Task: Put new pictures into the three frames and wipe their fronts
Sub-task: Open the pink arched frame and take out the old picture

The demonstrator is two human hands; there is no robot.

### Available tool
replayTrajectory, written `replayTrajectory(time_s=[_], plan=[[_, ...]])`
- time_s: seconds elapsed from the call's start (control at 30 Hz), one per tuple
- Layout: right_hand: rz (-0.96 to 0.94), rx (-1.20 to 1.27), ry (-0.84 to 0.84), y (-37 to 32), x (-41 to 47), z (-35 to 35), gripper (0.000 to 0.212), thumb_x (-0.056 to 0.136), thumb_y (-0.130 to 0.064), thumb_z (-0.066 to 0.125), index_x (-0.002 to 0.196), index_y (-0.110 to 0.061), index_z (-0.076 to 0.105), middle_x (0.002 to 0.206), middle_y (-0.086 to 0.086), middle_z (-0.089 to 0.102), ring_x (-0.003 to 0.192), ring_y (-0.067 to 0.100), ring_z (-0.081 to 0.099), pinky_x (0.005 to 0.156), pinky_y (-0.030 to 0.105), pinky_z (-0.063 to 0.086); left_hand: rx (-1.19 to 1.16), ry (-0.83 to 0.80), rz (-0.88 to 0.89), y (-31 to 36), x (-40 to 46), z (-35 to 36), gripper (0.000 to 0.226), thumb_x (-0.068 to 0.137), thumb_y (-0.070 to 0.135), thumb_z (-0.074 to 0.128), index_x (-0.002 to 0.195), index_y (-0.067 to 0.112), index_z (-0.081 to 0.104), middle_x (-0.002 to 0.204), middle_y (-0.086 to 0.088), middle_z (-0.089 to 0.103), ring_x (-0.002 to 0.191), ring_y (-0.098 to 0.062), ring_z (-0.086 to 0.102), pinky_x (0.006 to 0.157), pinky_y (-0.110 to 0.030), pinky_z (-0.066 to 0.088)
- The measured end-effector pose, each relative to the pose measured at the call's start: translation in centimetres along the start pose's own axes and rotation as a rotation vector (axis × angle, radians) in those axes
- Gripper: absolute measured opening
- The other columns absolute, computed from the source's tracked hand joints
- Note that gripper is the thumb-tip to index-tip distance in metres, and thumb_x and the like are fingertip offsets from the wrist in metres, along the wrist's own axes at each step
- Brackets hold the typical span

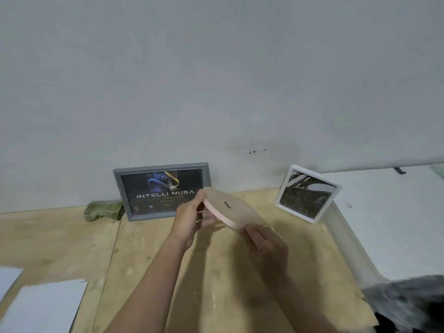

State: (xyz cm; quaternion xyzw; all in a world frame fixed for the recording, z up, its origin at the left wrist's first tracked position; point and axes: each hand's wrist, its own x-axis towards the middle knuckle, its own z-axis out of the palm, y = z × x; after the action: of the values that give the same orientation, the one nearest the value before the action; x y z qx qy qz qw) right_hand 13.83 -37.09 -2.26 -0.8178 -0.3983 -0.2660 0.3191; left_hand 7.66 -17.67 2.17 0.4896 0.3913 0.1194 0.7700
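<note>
A pink-edged frame (234, 210) is held above the plywood table, brown backing board facing up, a small dark slot in the board. My left hand (192, 219) grips its far left corner. My right hand (264, 243) holds its near right edge. A grey frame (163, 191) with a dark "INTELLI NUSA" picture leans upright against the wall behind. A white frame (308, 194) with a dark picture stands tilted at the right against the wall.
A green cloth (103, 211) lies bunched left of the grey frame. White paper sheets (45, 306) lie at the table's near left. A white surface (389, 219) adjoins the plywood table (60, 241) on the right. A dark fuzzy object (413, 304) sits bottom right.
</note>
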Motion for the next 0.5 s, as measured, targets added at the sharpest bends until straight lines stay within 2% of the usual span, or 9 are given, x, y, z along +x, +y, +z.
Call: replayTrajectory(time_s=[0.07, 0.13, 0.23, 0.3, 0.37, 0.43, 0.5], plan=[[-0.066, -0.037, -0.054, -2.7, -2.5, -0.4, 0.002, 0.086, -0.022, 0.071, 0.084, -0.02, 0.071, 0.081, -0.004, 0.069, 0.065, 0.022, 0.062, 0.058, 0.034, 0.049, -0.009, -0.01, -0.022, -1.2, -2.8, -2.2, 0.022, 0.096, 0.018, 0.062, 0.103, 0.0, 0.073, 0.079, -0.007, 0.076, 0.065, -0.017, 0.071, 0.058, -0.028, 0.059], [-0.129, -0.028, -0.155, -5.5, -5.1, -0.8, 0.005, 0.088, -0.025, 0.066, 0.085, -0.022, 0.069, 0.083, -0.005, 0.066, 0.067, 0.022, 0.061, 0.06, 0.034, 0.044, -0.044, -0.005, -0.068, -2.7, -5.3, -4.9, 0.018, 0.096, 0.008, 0.06, 0.103, -0.005, 0.07, 0.078, -0.009, 0.077, 0.065, -0.018, 0.074, 0.059, -0.027, 0.059], [-0.101, 0.104, -0.349, -6.7, -7.8, -0.3, 0.022, 0.087, -0.043, 0.059, 0.094, -0.025, 0.069, 0.104, -0.007, 0.068, 0.094, 0.018, 0.064, 0.08, 0.032, 0.042, -0.158, -0.016, -0.14, -5.0, -7.4, -8.7, 0.023, 0.098, 0.008, 0.056, 0.11, -0.007, 0.068, 0.081, -0.01, 0.077, 0.068, -0.017, 0.074, 0.061, -0.027, 0.06], [0.168, 0.129, -0.465, -6.7, -8.6, -0.6, 0.05, 0.083, -0.059, 0.049, 0.112, -0.024, 0.068, 0.125, -0.002, 0.062, 0.119, 0.02, 0.056, 0.097, 0.032, 0.035, -0.3, -0.057, -0.178, -6.5, -8.7, -11.1, 0.024, 0.098, 0.007, 0.054, 0.112, -0.007, 0.067, 0.087, -0.014, 0.077, 0.071, -0.018, 0.075, 0.065, -0.028, 0.062], [0.634, 0.242, -0.555, -6.2, -9.2, -1.6, 0.075, 0.083, -0.07, 0.035, 0.134, -0.019, 0.054, 0.14, 0.003, 0.048, 0.132, 0.022, 0.041, 0.111, 0.037, 0.028, -0.421, -0.102, -0.209, -7.7, -10.1, -13.2, 0.024, 0.097, 0.007, 0.054, 0.112, -0.007, 0.067, 0.094, -0.018, 0.076, 0.075, -0.021, 0.076, 0.07, -0.03, 0.063], [1.057, 0.413, -0.654, -5.9, -10.1, -2.2, 0.067, 0.092, -0.06, 0.037, 0.138, -0.012, 0.048, 0.141, 0.007, 0.047, 0.131, 0.025, 0.043, 0.11, 0.042, 0.034, -0.495, -0.126, -0.235, -9.1, -11.6, -15.1, 0.029, 0.095, 0.009, 0.057, 0.117, -0.007, 0.066, 0.102, -0.021, 0.075, 0.08, -0.024, 0.076, 0.075, -0.033, 0.063], [1.42, 0.672, -0.673, -6.1, -10.8, -2.2, 0.044, 0.098, -0.04, 0.044, 0.117, -0.006, 0.064, 0.115, 0.014, 0.066, 0.104, 0.029, 0.063, 0.093, 0.043, 0.05, -0.566, -0.127, -0.273, -10.5, -12.7, -16.3, 0.031, 0.092, 0.011, 0.059, 0.118, -0.005, 0.066, 0.103, -0.022, 0.075, 0.081, -0.025, 0.076, 0.074, -0.036, 0.064]])
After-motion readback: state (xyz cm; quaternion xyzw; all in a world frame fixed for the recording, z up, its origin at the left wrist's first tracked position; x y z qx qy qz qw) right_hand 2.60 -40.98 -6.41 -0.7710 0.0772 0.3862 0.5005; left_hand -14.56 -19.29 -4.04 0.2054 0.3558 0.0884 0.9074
